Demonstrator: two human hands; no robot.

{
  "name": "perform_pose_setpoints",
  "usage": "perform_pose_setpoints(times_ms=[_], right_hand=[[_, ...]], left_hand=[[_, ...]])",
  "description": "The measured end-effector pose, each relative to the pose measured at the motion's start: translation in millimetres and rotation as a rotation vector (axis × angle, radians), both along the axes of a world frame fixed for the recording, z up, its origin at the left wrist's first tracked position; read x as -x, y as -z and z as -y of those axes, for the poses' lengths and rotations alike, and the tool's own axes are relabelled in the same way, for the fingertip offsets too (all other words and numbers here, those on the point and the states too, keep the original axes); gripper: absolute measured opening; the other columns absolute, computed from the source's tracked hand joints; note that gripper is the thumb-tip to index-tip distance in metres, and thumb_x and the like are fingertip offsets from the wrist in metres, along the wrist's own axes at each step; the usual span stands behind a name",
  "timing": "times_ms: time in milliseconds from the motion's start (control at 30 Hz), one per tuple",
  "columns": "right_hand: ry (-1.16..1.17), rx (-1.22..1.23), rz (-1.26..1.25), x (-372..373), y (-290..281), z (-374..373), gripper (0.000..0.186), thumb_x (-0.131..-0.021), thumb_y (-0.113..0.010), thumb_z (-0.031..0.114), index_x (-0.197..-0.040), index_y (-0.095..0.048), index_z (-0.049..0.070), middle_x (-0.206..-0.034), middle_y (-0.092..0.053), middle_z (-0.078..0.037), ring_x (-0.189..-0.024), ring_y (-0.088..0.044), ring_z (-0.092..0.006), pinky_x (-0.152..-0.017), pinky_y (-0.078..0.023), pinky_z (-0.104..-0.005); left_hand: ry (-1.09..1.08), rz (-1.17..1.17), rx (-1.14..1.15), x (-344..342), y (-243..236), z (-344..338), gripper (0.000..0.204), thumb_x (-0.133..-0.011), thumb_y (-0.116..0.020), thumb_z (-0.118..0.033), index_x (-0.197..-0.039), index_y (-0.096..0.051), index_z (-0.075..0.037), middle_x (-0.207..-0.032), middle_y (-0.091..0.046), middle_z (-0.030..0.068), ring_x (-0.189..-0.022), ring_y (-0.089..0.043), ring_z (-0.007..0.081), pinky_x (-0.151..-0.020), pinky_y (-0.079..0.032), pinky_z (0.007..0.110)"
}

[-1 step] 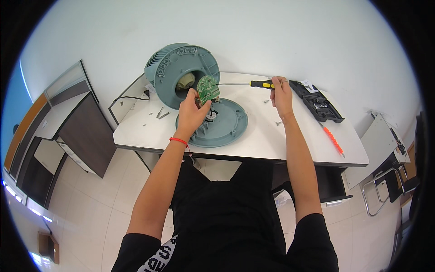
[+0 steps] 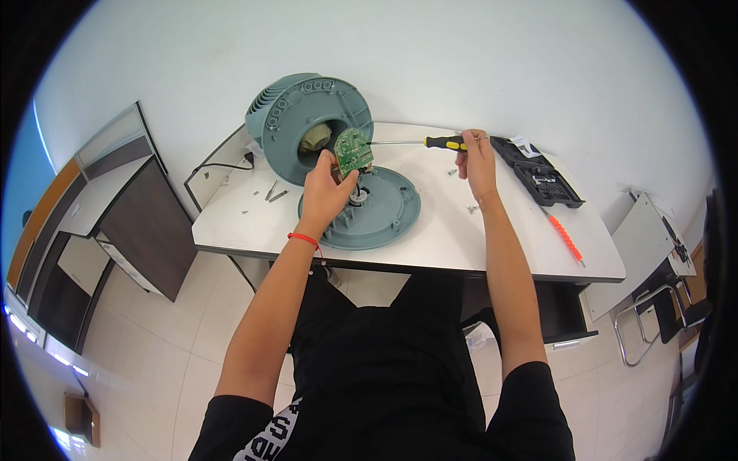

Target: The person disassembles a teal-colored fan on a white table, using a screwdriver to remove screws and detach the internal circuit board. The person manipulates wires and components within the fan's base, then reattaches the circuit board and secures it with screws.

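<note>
Left hand point(image 2: 327, 196): grip closed on a small green circuit board point(image 2: 354, 151), held upright above the round teal base plate point(image 2: 384, 211) that lies flat on the white worktop point(image 2: 461, 238). A red band sits at that wrist.

Right hand point(image 2: 475, 161): grip closed on the black-and-yellow handle of a screwdriver point(image 2: 430, 142). The shaft runs level to the person's left, and its tip meets the right edge of the circuit board.

Behind the board stands the teal fan housing point(image 2: 296, 127), on edge, with its open hub facing the person. A black cable point(image 2: 223, 165) runs from its left side across the worktop.

Loose screws point(image 2: 273, 192) lie on the worktop left of the base plate; more small ones lie near the right wrist. An open black bit case point(image 2: 542, 180) rests at the right rear of the worktop, and an orange-handled tool point(image 2: 567, 238) lies near the right front edge.

Compared with the earlier frame: no difference noted. Both hands, the board, the screwdriver and the housing occupy the same positions.
</note>
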State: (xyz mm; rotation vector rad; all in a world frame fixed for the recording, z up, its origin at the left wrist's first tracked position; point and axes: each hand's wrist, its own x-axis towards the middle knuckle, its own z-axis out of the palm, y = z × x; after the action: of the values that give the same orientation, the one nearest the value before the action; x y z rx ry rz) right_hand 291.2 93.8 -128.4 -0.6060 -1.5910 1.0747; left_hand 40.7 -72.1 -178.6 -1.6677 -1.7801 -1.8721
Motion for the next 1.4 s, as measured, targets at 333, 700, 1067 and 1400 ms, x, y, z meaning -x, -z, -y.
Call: perform_pose_setpoints(times_ms=[333, 700, 1067, 1400], right_hand=[[0.014, -0.046, -0.147, 8, 8, -5, 0.017, -0.097, -0.049, 0.017, -0.109, -0.051, 0.005, -0.080, -0.058, -0.007, -0.055, -0.051, -0.0077, -0.045, -0.039, -0.0220], [0.022, -0.061, -0.127, 7, 12, -9, 0.021, -0.099, -0.050, 0.023, -0.113, -0.052, 0.007, -0.077, -0.055, -0.004, -0.055, -0.048, -0.0063, -0.047, -0.039, -0.0220], [0.030, -0.011, 0.077, 0, 5, -11, 0.021, -0.098, -0.049, 0.020, -0.115, -0.049, 0.007, -0.077, -0.057, -0.005, -0.054, -0.050, -0.0071, -0.044, -0.038, -0.0230], [0.005, -0.025, -0.016, 4, 6, -6, 0.019, -0.099, -0.049, 0.022, -0.111, -0.052, 0.007, -0.069, -0.054, -0.003, -0.052, -0.048, -0.0071, -0.045, -0.038, -0.0225]], left_hand=[[-0.016, -0.002, 0.032, -5, -5, 3, 0.031, -0.081, -0.074, -0.016, -0.092, -0.049, -0.001, -0.072, -0.063, 0.0119, -0.060, -0.059, 0.0203, -0.059, -0.047, 0.034], [-0.008, -0.005, 0.015, -2, -2, -2, 0.031, -0.081, -0.073, -0.016, -0.092, -0.049, -0.001, -0.071, -0.063, 0.0114, -0.060, -0.059, 0.0189, -0.059, -0.047, 0.033], [-0.006, 0.009, 0.011, -3, -3, 1, 0.031, -0.081, -0.073, -0.016, -0.092, -0.049, -0.001, -0.072, -0.064, 0.0119, -0.060, -0.059, 0.0201, -0.060, -0.047, 0.033], [-0.009, -0.001, 0.001, 1, 1, -2, 0.032, -0.081, -0.074, -0.017, -0.093, -0.048, -0.001, -0.071, -0.063, 0.0121, -0.060, -0.060, 0.0213, -0.060, -0.047, 0.034]])
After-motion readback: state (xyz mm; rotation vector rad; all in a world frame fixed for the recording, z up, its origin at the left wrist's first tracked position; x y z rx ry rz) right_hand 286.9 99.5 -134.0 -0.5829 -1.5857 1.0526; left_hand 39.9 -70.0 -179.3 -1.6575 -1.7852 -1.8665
